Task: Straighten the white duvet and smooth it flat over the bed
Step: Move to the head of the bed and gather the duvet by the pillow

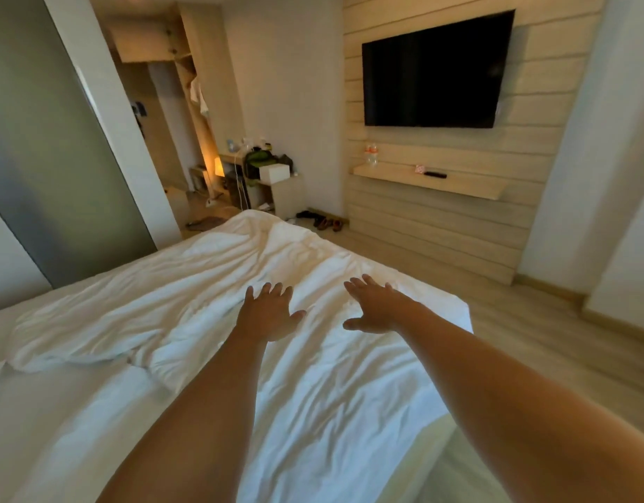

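My left hand (267, 310) and right hand (374, 306) reach out side by side, palms down, fingers spread straight and gripping nothing, ready to sweep creases flat. The duvet (342, 393) lies wrinkled across the bed (41, 422), bunched up on my left.

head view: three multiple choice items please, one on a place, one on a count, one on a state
1. Where is the remote? A on the bed B on the shelf under the TV C on the floor
2. How many bottles stand on that shelf? A one B two C four
3. How are the left hand and right hand? A gripping a pillow B fists C open over the duvet
B, it lies dark on the shelf; B, two orange caps show; C, both are spread, holding nothing.
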The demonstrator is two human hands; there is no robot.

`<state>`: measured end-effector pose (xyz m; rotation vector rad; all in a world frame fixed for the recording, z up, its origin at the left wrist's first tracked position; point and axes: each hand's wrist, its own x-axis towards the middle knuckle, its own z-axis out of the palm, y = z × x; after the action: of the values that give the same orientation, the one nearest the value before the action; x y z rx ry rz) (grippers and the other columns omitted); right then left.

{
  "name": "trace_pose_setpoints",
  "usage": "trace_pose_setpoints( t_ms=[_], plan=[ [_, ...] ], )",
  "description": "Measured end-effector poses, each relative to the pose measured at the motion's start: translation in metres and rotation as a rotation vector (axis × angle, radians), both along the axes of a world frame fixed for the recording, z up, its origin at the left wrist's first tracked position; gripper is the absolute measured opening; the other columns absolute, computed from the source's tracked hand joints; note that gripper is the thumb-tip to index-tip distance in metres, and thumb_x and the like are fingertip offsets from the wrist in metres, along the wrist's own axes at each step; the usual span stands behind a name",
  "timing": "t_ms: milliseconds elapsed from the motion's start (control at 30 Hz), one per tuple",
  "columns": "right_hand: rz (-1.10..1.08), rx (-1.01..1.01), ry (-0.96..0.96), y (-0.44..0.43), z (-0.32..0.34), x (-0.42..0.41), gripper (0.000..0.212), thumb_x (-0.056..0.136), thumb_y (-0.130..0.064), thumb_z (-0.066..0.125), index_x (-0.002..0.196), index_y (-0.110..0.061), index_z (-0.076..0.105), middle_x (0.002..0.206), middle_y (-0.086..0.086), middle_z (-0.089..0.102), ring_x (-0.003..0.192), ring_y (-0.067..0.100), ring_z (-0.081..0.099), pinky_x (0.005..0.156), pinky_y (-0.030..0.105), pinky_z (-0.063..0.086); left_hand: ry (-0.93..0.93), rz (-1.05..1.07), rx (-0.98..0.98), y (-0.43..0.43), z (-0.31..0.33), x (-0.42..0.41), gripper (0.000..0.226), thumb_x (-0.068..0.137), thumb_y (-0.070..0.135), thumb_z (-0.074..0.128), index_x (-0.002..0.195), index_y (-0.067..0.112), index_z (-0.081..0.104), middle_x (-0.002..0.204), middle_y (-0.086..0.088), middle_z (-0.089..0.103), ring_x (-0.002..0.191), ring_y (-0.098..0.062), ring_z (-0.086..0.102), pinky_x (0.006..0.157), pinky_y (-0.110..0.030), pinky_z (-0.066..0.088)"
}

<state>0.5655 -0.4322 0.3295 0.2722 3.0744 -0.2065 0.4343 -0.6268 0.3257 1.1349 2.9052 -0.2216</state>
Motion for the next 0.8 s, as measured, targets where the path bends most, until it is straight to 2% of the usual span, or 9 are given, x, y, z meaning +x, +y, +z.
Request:
trace_pose_setpoints(
  t_ms=[333, 500, 633, 800],
  plan=[
    [-0.192, 0.056, 0.001, 0.240, 0.014, 0.004, 0.086, 0.089, -0.054, 0.057, 0.154, -0.016, 0.015, 0.162, 0.005, 0.013, 0.149, 0.024, 0.008, 0.117, 0.051, 0.015, -0.020, -0.190, 0.006, 0.276, 0.000, -0.018, 0.071, 0.097, 0.061, 0.024, 0.153, 0.018, 0.020, 0.162, -0.004, 0.011, 0.149, -0.024, 0.004, 0.118, -0.053, 0.000],
    [-0.181, 0.075, -0.028, 0.373, 0.037, 0.014, 0.087, 0.090, -0.052, 0.058, 0.155, -0.017, 0.014, 0.162, 0.005, 0.011, 0.149, 0.025, 0.009, 0.118, 0.052, 0.016, -0.097, -0.143, 0.088, 0.413, 0.007, -0.011, 0.074, 0.095, 0.062, 0.026, 0.152, 0.015, 0.024, 0.161, -0.006, 0.017, 0.148, -0.025, 0.008, 0.118, -0.053, 0.000],
    [-0.171, 0.079, 0.016, 0.472, 0.060, 0.004, 0.089, 0.089, -0.053, 0.059, 0.155, -0.017, 0.011, 0.163, 0.003, 0.011, 0.149, 0.024, 0.009, 0.118, 0.053, 0.017, -0.079, -0.118, 0.110, 0.517, 0.022, -0.011, 0.078, 0.089, 0.065, 0.021, 0.147, 0.014, 0.034, 0.155, -0.011, 0.030, 0.143, -0.031, 0.023, 0.115, -0.054, 0.012],
    [-0.147, 0.039, -0.009, 0.564, 0.043, -0.028, 0.091, 0.088, -0.056, 0.058, 0.155, -0.018, 0.011, 0.163, 0.000, 0.010, 0.149, 0.023, 0.010, 0.118, 0.051, 0.017, -0.065, -0.067, 0.077, 0.605, 0.018, -0.038, 0.080, 0.093, 0.064, 0.026, 0.150, 0.007, 0.026, 0.156, -0.013, 0.027, 0.144, -0.031, 0.022, 0.116, -0.053, 0.008]
  ],
)
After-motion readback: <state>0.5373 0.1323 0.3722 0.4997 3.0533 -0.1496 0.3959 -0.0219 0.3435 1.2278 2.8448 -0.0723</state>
